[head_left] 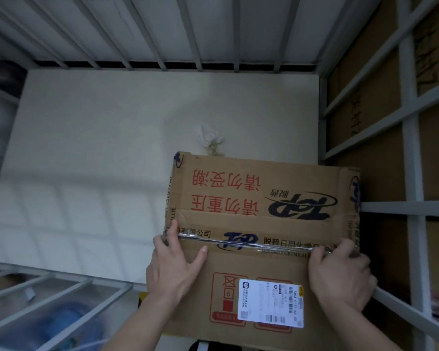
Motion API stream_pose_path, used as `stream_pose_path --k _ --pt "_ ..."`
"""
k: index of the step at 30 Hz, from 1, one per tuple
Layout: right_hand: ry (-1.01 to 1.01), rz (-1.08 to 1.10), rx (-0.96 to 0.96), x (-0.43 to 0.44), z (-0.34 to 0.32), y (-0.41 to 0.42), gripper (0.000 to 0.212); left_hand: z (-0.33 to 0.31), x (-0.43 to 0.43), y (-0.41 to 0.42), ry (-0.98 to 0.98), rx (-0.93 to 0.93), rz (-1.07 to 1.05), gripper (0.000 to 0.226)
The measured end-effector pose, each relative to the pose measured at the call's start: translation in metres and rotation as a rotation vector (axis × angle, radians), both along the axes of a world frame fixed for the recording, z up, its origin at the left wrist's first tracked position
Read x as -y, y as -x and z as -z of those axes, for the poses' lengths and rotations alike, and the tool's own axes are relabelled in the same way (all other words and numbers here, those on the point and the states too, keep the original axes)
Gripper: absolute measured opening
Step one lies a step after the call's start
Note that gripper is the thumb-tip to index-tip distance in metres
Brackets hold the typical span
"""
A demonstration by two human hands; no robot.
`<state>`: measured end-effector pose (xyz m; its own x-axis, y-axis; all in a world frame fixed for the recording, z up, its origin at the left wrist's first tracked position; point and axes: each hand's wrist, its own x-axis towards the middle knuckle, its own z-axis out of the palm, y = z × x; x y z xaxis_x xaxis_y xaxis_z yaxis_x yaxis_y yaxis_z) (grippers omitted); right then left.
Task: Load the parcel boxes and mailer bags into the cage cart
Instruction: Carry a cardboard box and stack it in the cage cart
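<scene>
Left hand [173,269] fingers spread flat, right hand [340,277] fingers curled gripping parcel box [259,198] edge; cage cart [401,207] bar beside right knuckles risks pinching them.

The white floor panel [99,148] of the cage cart [323,117] lies open to the left of and beyond the cardboard box [259,198], reachable from above. The box fills the near right corner, close against the right side bars [411,160], and the far bars [195,34] close off the back. A crumpled white wad [208,135] lies on the floor panel just past the box's far edge.
</scene>
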<state>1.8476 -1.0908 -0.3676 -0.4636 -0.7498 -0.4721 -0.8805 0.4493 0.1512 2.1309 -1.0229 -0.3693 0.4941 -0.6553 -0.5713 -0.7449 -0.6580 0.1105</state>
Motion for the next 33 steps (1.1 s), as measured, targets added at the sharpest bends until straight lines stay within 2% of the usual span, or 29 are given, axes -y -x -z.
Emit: stream_pose_path --k 8,11,14,19,23,28,33 --pt "0.032 -0.047 0.019 -0.008 0.002 0.001 0.047 -0.012 0.003 -0.002 -0.094 -0.012 0.069 0.092" --pt "0.019 -0.087 0.043 -0.007 -0.001 0.0 0.048 -0.019 0.01 -0.009 -0.14 -0.03 0.171 0.094" --pt "-0.047 -0.026 0.108 -0.008 -0.027 -0.01 0.05 -0.049 0.024 -0.024 -0.184 -0.011 0.254 0.079" --pt "-0.091 -0.064 0.314 0.01 -0.113 -0.039 0.059 -0.133 0.065 -0.044 -0.105 0.072 0.297 0.07" --pt "0.013 -0.166 0.482 0.054 -0.198 -0.055 0.055 -0.223 0.087 -0.051 -0.026 0.109 0.226 0.067" --pt "0.065 -0.38 0.44 0.105 -0.328 -0.065 0.054 -0.354 0.095 -0.052 0.043 0.105 0.178 0.068" --pt "0.118 -0.48 0.428 0.131 -0.458 -0.063 0.055 -0.488 0.1 -0.062 0.087 0.13 0.148 0.064"
